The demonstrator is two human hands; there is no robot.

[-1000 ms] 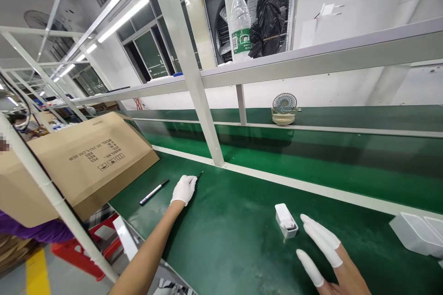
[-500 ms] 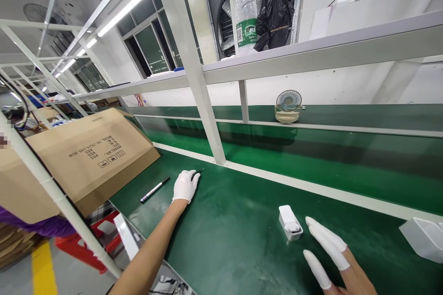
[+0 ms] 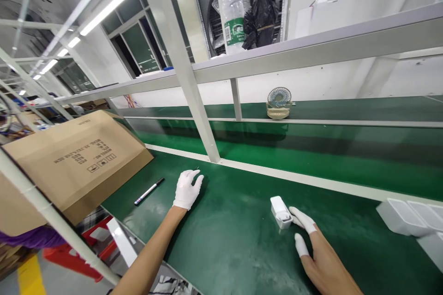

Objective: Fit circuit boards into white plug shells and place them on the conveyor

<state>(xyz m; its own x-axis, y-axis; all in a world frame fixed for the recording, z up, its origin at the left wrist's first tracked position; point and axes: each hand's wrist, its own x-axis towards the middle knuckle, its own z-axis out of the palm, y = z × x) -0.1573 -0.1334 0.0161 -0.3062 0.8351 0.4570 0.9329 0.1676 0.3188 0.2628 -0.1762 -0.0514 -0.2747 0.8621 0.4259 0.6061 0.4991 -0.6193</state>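
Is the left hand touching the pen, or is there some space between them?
Apart. The head view shows a strip of bare green table between the left hand and the pen.

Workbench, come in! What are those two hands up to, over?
Left hand gloved, open, over green tabletop. Right hand open, fingertips beside white case, contact unclear. No obstacle visible between them.

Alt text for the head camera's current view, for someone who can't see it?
Over a green table, the right hand, in white finger covers, is at a small white case, and the white-gloved left hand is open near a marker. A cardboard box is at left, a small fan behind.
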